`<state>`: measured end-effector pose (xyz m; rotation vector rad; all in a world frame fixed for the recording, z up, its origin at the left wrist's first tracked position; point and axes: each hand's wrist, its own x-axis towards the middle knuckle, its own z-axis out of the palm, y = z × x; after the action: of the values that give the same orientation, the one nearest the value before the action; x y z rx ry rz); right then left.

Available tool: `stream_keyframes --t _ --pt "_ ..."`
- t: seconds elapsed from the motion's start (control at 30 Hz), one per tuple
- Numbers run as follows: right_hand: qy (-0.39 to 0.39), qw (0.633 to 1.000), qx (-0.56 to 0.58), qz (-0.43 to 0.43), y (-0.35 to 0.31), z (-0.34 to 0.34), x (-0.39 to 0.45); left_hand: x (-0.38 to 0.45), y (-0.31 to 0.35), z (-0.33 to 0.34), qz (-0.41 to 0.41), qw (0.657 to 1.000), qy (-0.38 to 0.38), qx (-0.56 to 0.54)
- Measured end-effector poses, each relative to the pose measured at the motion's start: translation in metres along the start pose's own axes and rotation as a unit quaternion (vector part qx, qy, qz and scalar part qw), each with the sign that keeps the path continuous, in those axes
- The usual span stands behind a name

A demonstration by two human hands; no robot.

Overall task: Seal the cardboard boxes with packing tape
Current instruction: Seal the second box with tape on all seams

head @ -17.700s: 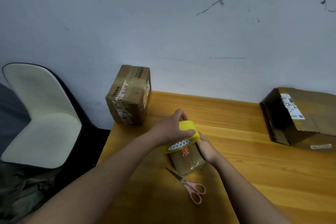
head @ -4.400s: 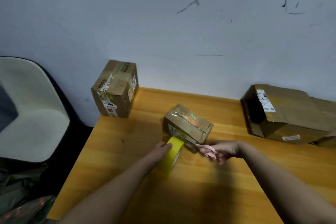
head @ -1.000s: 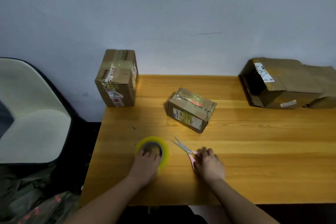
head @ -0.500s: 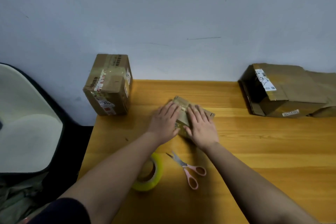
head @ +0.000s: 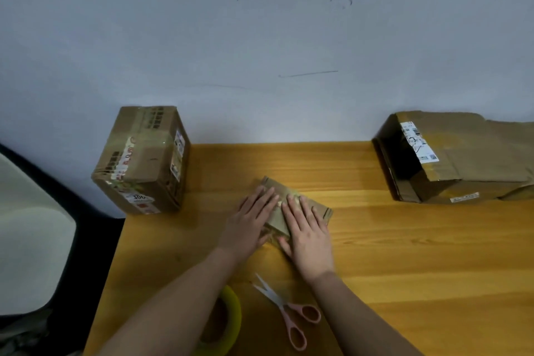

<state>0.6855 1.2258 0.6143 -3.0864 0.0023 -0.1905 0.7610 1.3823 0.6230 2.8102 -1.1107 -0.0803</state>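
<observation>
Both hands have left the tools since a second ago: the left hand (head: pixel 250 222) and right hand (head: pixel 308 233) now lie flat, fingers straight, pressing on the small taped brown cardboard box (head: pixel 319 209) at the middle of the wooden table (head: pixel 419 254), gripping nothing. Nearer the person, the yellow roll of packing tape (head: pixel 231 324) lies partly under the left forearm, with the pink-handled scissors (head: pixel 289 311) just beside it. A taller taped carton (head: pixel 141 162) stands at the far left corner, and a larger open carton (head: pixel 450 159) lies far right.

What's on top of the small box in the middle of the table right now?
Both hands lie flat on the small box: left hand and right hand, fingers straight. They cover most of its top, so the taped seam beneath them cannot be seen.
</observation>
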Motion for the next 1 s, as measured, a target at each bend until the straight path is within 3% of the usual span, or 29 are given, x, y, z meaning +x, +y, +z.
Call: stream_keyframes --t 0.23,0.37,0.47,0.67,0.87,1.0 --pt "0.007 1.000 -0.007 0.012 -0.006 0.003 0.001 -0.002 0.016 -0.009 -0.036 0.999 -0.007 -0.022" --pt "-0.012 0.996 -0.018 -0.083 0.017 -0.002 -0.013 -0.024 0.030 -0.016 -0.073 0.997 -0.022 -0.025" --pt "-0.017 0.985 -0.046 -0.164 0.025 -0.006 -0.030 -0.048 0.030 -0.008 -0.055 0.998 -0.004 -0.024" --pt "-0.042 0.993 -0.029 -0.104 0.002 -0.007 -0.024 -0.053 0.035 -0.010 -0.031 0.999 -0.035 -0.020" --pt "-0.022 0.993 -0.029 -0.109 -0.001 -0.001 -0.025 -0.055 0.039 -0.012 -0.044 0.998 -0.054 -0.002" --pt "0.008 0.994 0.029 -0.103 -0.010 -0.008 -0.035 -0.058 0.032 -0.015 -0.034 0.996 -0.068 0.053"
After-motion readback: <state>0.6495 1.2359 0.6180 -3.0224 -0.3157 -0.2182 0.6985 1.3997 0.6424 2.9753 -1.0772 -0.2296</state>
